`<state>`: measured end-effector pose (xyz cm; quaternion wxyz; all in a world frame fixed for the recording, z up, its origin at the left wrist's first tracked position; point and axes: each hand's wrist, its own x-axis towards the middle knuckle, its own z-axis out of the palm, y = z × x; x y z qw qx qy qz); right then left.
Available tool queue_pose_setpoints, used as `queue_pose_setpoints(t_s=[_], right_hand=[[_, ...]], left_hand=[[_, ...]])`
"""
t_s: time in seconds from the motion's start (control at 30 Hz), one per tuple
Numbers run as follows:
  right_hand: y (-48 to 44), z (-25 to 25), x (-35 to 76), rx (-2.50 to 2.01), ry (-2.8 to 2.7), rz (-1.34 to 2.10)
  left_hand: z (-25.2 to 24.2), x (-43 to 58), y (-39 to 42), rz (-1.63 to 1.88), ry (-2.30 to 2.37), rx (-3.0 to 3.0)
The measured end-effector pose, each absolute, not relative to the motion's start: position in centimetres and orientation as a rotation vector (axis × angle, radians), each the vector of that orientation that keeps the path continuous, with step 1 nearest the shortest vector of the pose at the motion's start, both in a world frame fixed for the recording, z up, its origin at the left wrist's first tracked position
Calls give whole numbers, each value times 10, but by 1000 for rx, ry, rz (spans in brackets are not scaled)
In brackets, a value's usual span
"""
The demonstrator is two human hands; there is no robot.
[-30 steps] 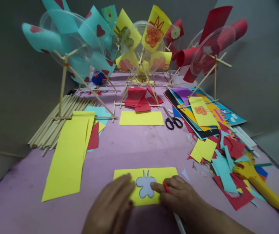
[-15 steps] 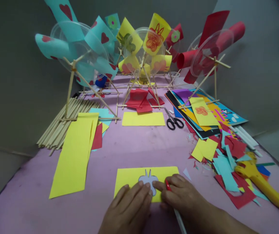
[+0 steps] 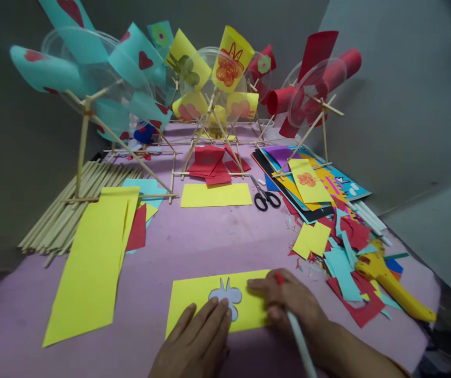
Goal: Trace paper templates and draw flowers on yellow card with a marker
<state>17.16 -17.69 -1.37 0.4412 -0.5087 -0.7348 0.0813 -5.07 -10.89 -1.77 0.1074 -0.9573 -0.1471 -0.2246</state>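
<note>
A grey-blue butterfly cutout [image 3: 231,295] lies on a yellow paper rectangle [image 3: 180,295] near the table's front edge. My left hand [image 3: 199,336] rests flat on the sheet, its fingertips on the lower left of the cutout. Held in my right hand [image 3: 294,307] is a white marker [image 3: 301,338] with a red end, slanting down toward me. The right index finger points left over the sheet, just right of the butterfly. Whether that fingertip touches the paper, I cannot tell.
Black-handled scissors [image 3: 266,199] lie beside another yellow strip [image 3: 216,195]. Paper scraps and a yellow glue gun [image 3: 394,281] are on the right. Large yellow sheets [image 3: 87,268] and wooden sticks [image 3: 75,210] lie left. Paper pinwheels on stick stands [image 3: 85,142] line the back.
My right hand has drawn back from the butterfly to its right, and its index finger has left the cutout. My left hand stays on it. The whole view has shifted slightly.
</note>
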Motion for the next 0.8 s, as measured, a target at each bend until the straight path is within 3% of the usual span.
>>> queue_pose_setpoints(t_s=[0.23,0.8], right_hand=[[-172,-14,160,-1291,-2314,58],[-174,-16,161,-1377,-2329,180]], left_hand=[[-11,-48,-106,-671,-471,-2916],[-11,-52,-99,-797,-545,-3114]])
